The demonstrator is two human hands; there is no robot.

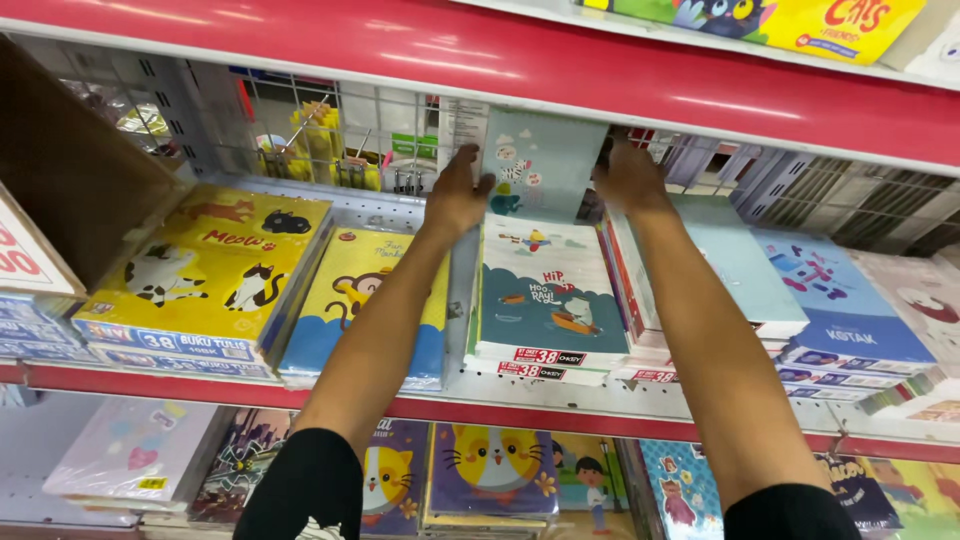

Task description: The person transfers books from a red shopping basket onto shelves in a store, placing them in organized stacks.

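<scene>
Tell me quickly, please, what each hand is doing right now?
Left hand: gripping the left edge of the pale teal notebook pack standing at the shelf's back.
Right hand: on the same pack's right edge; its fingers are hidden, so its grip cannot be told.

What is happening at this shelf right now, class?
A person reaches both arms into a red shop shelf. The left hand and right hand grip the side edges of a pale teal notebook pack, held upright at the back above a stack of blue notebooks. Yellow cat notebooks lie further left.
</scene>
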